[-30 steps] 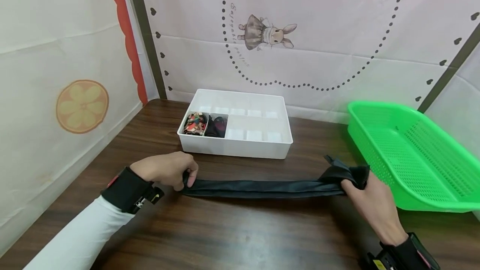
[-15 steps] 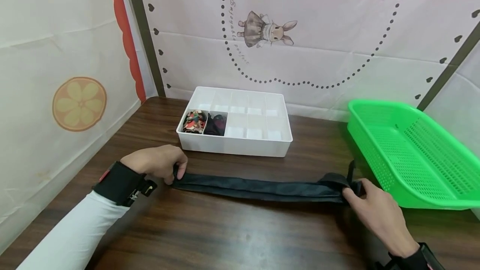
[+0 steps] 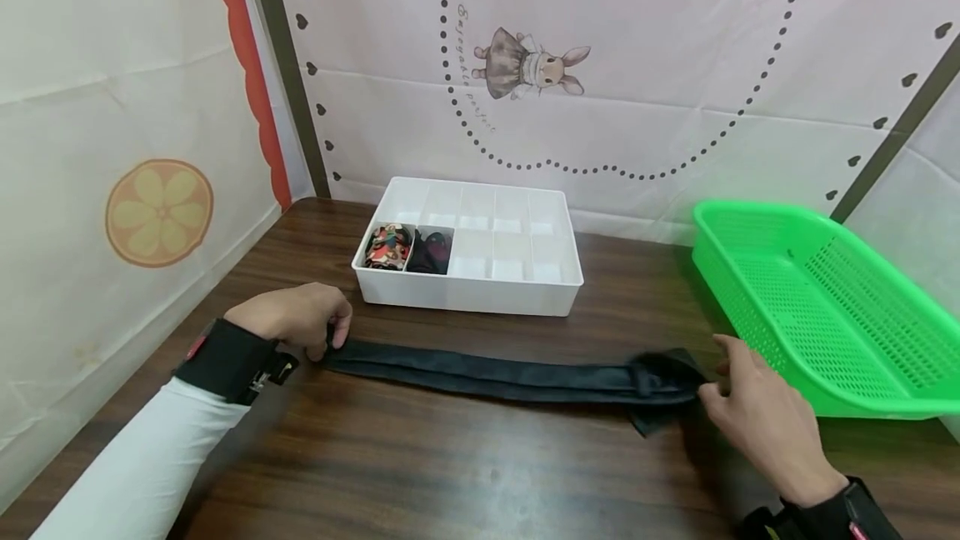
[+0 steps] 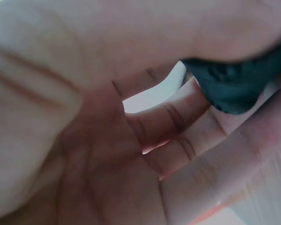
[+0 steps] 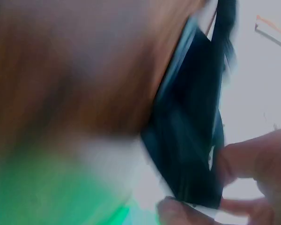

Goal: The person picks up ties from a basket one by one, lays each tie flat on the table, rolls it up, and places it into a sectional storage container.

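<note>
A long black tie point(image 3: 510, 373) lies stretched left to right on the dark wooden table point(image 3: 450, 465). My left hand point(image 3: 333, 340) pinches its narrow left end; the left wrist view shows the dark fabric point(image 4: 236, 82) held between thumb and fingers. At the wide right end, my right hand point(image 3: 712, 382) holds the tie with its fingertips, index finger lifted. The blurred right wrist view has the black cloth point(image 5: 192, 140) between a finger and the thumb. A flap of the wide end folds under near that hand.
A white divided box point(image 3: 468, 298) stands behind the tie, with a patterned roll point(image 3: 388, 247) and a dark roll point(image 3: 431, 250) in its front left compartments. A green plastic basket point(image 3: 825, 307) sits at the right. Cloth-covered walls close in the left and back.
Both hands have shifted left and lowered the tie flat onto the table. The bunched wide end that the right hand held up now lies down, and the right fingers have loosened.
</note>
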Action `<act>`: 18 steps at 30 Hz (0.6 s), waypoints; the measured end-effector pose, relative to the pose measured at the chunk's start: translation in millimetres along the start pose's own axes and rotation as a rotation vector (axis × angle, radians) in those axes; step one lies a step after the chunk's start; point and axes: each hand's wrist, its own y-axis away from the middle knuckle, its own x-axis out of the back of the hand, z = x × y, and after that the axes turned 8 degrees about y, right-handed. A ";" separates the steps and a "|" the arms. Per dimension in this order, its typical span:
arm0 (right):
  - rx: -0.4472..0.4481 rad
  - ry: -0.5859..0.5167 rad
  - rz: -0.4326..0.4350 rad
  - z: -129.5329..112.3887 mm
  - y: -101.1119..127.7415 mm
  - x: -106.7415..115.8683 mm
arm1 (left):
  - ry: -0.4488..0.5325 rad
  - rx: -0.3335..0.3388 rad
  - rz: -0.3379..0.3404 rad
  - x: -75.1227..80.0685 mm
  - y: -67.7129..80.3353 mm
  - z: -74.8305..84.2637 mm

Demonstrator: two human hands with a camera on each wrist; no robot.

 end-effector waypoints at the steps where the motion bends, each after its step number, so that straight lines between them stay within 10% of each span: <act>1: 0.011 0.010 0.015 0.9 0.1 0.9 | 0.000 0.002 0.006 1.1 0.0 -2.5; 11: 0.161 0.079 0.024 -34.8 -30.2 1.1 | 0.009 0.008 0.020 7.1 -1.3 -14.8; 18: 0.177 0.095 0.180 -35.3 -40.9 -0.3 | 0.010 0.079 -0.013 9.6 -1.3 -18.1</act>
